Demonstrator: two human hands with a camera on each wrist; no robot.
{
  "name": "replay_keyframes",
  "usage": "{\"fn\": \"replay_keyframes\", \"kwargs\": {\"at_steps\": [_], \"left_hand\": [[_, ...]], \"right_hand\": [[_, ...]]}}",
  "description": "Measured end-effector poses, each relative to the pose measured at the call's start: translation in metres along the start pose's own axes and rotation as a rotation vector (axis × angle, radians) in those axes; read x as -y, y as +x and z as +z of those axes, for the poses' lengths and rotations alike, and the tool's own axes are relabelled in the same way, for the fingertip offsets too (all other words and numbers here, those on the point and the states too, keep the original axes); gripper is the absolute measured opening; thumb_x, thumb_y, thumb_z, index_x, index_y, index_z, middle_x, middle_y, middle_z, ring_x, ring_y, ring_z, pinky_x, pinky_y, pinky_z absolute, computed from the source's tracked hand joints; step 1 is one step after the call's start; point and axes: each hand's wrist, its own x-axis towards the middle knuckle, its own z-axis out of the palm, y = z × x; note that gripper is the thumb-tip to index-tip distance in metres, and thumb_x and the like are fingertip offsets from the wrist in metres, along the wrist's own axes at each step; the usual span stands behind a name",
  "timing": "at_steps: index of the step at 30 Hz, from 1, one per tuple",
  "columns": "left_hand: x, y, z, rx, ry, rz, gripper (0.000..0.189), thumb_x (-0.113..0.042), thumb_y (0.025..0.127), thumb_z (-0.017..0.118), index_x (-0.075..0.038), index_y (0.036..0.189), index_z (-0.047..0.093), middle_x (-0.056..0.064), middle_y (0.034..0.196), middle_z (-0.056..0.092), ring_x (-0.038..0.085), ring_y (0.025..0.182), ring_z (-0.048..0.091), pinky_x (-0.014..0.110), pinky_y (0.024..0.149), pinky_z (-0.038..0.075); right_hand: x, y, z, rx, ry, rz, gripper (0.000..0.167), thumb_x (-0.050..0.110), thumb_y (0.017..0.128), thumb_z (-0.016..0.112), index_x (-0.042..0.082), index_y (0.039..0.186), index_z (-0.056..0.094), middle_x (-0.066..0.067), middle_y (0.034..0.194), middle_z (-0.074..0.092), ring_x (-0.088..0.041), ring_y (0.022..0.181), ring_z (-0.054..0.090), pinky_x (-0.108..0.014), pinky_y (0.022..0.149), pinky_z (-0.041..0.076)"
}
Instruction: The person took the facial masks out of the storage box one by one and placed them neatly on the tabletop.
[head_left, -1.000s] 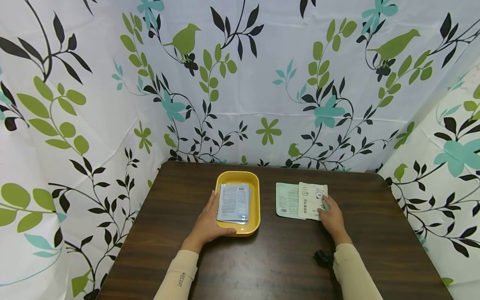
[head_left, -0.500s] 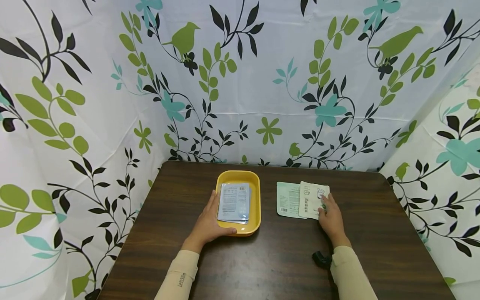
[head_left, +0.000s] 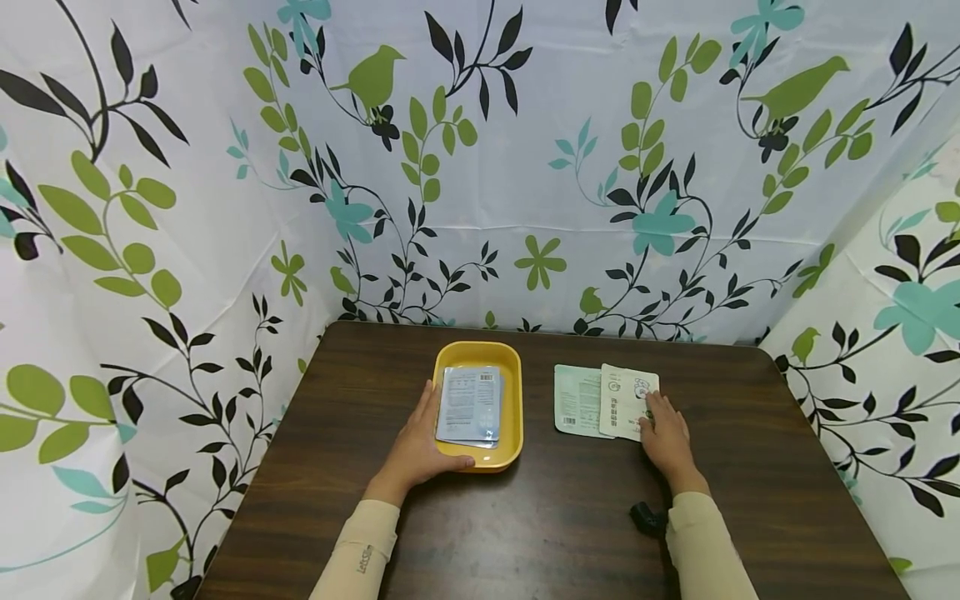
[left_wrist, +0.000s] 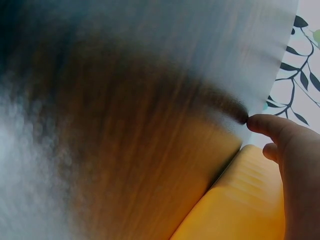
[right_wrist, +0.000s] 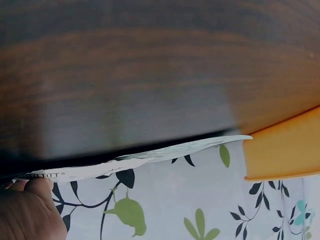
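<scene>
The left hand is spreading wide around the left and near sides of the yellow rectangular plastic tray, probably steadying it, with flat pale-blue packets lying inside. Farther right, the right hand is resting loose fingers on the cream printed packet, seemingly controlling its edge, while that packet is overlapping the flat mint-green packet.

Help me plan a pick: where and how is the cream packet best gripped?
I'd pinch the cream packet at its right edge, coming from the right: it is thin and nearly flat, its left side overlaps the green packet, and the right hand touches it on the right.
</scene>
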Motion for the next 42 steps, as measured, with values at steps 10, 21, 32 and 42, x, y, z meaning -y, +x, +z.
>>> {"fn": "replay_keyframes", "kwargs": {"at_steps": [10,21,32,42], "left_hand": [[0.0,0.0,0.001,0.001,-0.006,0.001,0.148,-0.073,0.052,0.09,-0.029,0.166,0.006,0.0,0.175,0.003,0.037,0.158,0.019,0.067,0.119,0.028],[0.001,-0.001,0.0,-0.002,-0.004,-0.008,0.149,-0.071,0.051,0.091,-0.03,0.166,0.006,-0.003,0.175,0.002,0.038,0.158,0.02,0.067,0.119,0.028],[0.0,0.0,0.0,-0.006,-0.009,0.002,0.149,-0.073,0.051,0.091,-0.03,0.166,0.006,-0.005,0.175,0.001,0.037,0.157,0.02,0.067,0.118,0.028],[0.0,-0.002,0.0,-0.006,-0.007,0.009,0.149,-0.072,0.051,0.091,-0.031,0.166,0.006,0.002,0.175,0.004,0.039,0.157,0.021,0.068,0.117,0.029]], "right_hand": [[-0.005,0.001,0.001,-0.025,0.056,-0.002,0.057,0.012,0.106,0.044,-0.004,0.158,0.028,-0.029,0.167,0.017,-0.05,0.155,0.013,-0.067,0.123,0.003],[0.012,0.005,-0.019,-0.047,0.205,0.065,0.069,0.016,0.105,0.05,0.001,0.163,0.015,-0.026,0.17,0.009,-0.049,0.156,0.011,-0.066,0.123,0.014],[0.061,0.016,-0.049,-0.2,0.327,-0.017,0.071,0.02,0.105,0.053,0.008,0.165,0.015,-0.022,0.169,0.02,-0.045,0.155,0.021,-0.062,0.122,0.024],[0.1,0.02,-0.063,-0.232,0.502,-0.048,0.073,0.027,0.105,0.054,0.017,0.165,0.014,-0.016,0.169,0.024,-0.037,0.156,0.026,-0.054,0.125,0.024]]}}
